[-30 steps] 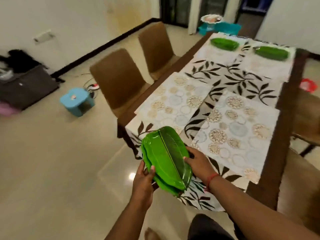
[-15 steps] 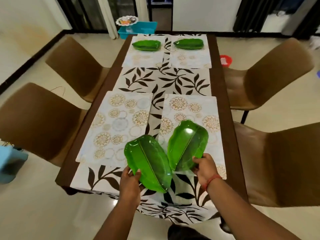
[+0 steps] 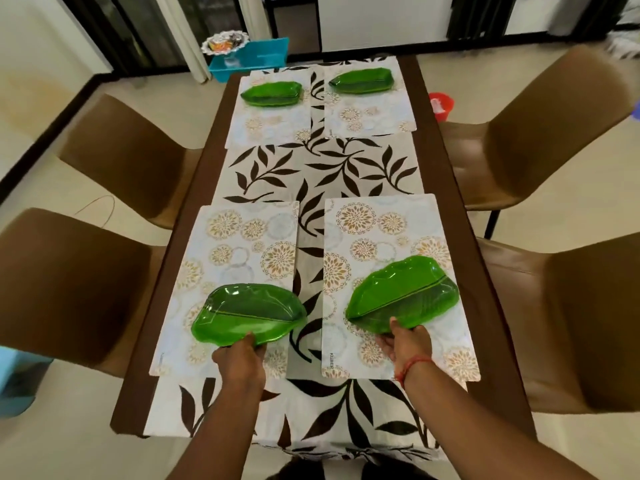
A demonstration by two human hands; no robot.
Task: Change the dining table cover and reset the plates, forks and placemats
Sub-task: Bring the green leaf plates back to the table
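Head view: left hand (image 3: 239, 358) grips the near edge of the left plate (image 3: 247, 313) over the left mat (image 3: 235, 251); right hand (image 3: 403, 342) grips the right plate (image 3: 403, 294), tilted, over the right mat (image 3: 388, 233). Edge holds likely allow both to be laid flat together. Two far plates (image 3: 272, 93) already sit on mats. Leaf-print cover (image 3: 332, 168) laid; no forks visible. Brown chairs (image 3: 550, 109) flank the table.
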